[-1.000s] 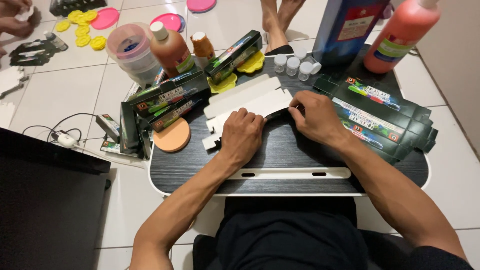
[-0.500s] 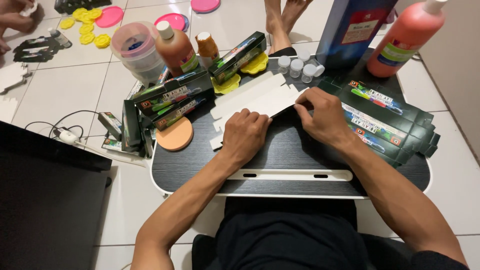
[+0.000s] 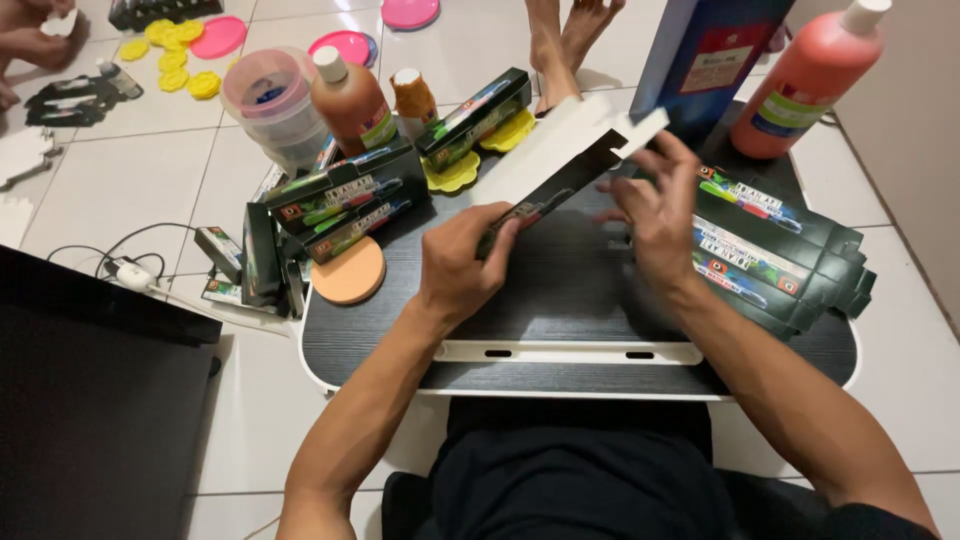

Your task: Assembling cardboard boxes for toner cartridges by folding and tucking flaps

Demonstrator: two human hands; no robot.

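**Two hands holding a long carton above a lap table**

Head view, looking down. The left hand [image 3: 462,262] is closed around the lower end of a long, narrow carton [image 3: 563,170], thumb on top and fingers curled beneath. The carton is black on its outer face and white on its inner face, partly unfolded, and rises obliquely away from the left hand toward the upper right, clear of the table surface. The right hand [image 3: 655,215] meets the carton at its upper end: the fingers are spread and partly curled, with the fingertips [image 3: 678,148] touching the white end flap; whether they pinch the flap or only rest against it cannot be told.

Beneath both hands lies a dark wood-grain lap table [image 3: 560,330] with a white rim. Just to the right of the right hand, a stack of flattened dark green cartons [image 3: 775,255] rests on the table. To the left of the left hand lie assembled green boxes [image 3: 345,205] and, nearer, an orange disc [image 3: 348,270]. Beyond the left hand stand a brown bottle [image 3: 350,100] and a clear plastic tub [image 3: 272,100]. Beyond the right hand stand a blue box [image 3: 705,55] and a tall red bottle [image 3: 808,85]. Another person's bare feet [image 3: 565,40] rest on the white tiled floor [image 3: 130,170] at the far side.
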